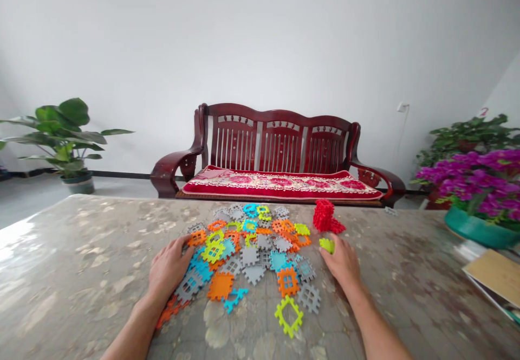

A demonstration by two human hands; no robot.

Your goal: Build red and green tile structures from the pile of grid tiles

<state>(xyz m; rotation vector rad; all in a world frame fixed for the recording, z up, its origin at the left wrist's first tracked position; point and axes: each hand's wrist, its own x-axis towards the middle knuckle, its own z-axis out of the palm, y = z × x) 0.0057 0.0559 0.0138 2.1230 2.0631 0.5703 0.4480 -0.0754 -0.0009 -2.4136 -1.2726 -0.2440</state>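
Observation:
A spread-out heap of interlocking plastic puzzle tiles in orange, blue, grey and yellow-green lies on the table, with a plain grey tile (249,256) near its middle. At the heap's left edge, my left hand (170,265) has its thumb and fingers closed at the side of an orange window tile (197,237). On the right, apart from the heap, my right hand (343,262) pinches a yellow-green tile (326,245) between thumb and fingers. Just beyond that hand stands a red stack of tiles (324,215). Closest to me lies a yellow-green frame tile (288,315).
The table (101,273) has a patterned, glossy cover. At its right are a teal pot of purple flowers (483,227) and a brown book or box (495,276). A lone grey tile (391,211) lies near the far edge. Behind stands a wooden bench (280,143).

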